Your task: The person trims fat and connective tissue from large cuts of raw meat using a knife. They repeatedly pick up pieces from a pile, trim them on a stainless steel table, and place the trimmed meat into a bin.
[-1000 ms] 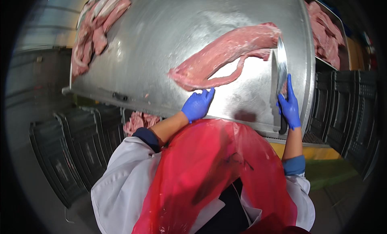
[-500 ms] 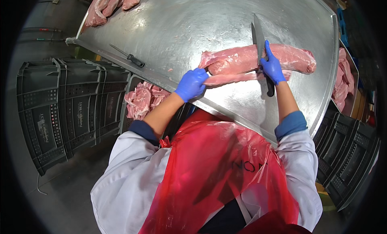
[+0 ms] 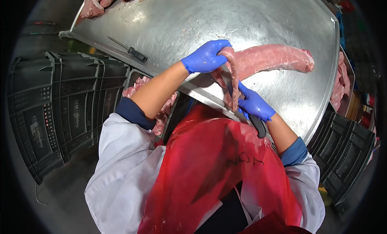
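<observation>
My left hand (image 3: 207,57), in a blue glove, is closed around a strip of meat (image 3: 234,79) and holds it raised at the table's near edge. The strip hangs in a loop, its lower end close to my right hand (image 3: 256,103). That hand, gloved in blue too, grips a knife by its black handle (image 3: 258,126); most of the blade is hidden behind the strip and the fingers. Just beyond both hands a long pink piece of boneless meat (image 3: 278,58) lies on the steel table (image 3: 177,26), its left end partly covered by my left hand and the strip.
A thin pointed tool with a black handle (image 3: 137,54) lies near the table's left edge. More meat (image 3: 93,7) sits at the far left. Meat pieces fill a crate (image 3: 139,84) below the table and a container at right (image 3: 341,83). Dark crates (image 3: 74,109) stand left.
My left hand has lifted the strip up and away from the large piece, moving right and farther out. My right hand has drawn the knife back toward me, off the meat.
</observation>
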The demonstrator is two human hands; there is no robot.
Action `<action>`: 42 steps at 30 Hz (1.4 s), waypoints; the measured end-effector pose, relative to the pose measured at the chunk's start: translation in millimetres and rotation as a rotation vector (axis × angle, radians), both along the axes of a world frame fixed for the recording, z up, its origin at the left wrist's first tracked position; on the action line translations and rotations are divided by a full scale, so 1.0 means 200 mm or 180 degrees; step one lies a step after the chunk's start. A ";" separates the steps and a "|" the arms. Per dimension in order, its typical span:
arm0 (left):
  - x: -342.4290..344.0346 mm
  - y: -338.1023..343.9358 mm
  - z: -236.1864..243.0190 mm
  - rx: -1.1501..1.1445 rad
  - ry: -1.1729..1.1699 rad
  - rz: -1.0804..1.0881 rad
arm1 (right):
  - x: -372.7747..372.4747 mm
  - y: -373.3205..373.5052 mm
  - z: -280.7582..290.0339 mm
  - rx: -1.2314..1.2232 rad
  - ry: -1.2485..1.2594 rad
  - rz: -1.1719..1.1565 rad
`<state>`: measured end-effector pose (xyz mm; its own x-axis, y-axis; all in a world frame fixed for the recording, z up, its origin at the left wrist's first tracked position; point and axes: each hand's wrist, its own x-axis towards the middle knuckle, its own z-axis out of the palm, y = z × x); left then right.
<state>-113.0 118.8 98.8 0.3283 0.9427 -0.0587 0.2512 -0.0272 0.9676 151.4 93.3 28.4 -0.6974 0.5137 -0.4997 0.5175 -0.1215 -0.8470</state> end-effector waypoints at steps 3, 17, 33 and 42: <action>0.08 0.06 0.10 -0.0035 -0.0185 -0.0166 | -0.22 0.12 0.02 -0.0364 -0.0170 -0.0343; -0.41 -0.41 0.60 0.0444 -0.0237 0.1316 | -0.36 0.14 0.27 -0.0555 0.0581 0.0433; -1.02 -2.10 0.51 -0.0910 0.0555 0.3697 | 0.62 1.36 -0.07 0.1813 -0.0196 -0.0716; 0.19 -0.57 -0.39 0.1125 0.3499 0.1281 | 0.76 1.15 -0.25 0.1929 -0.0530 -0.1134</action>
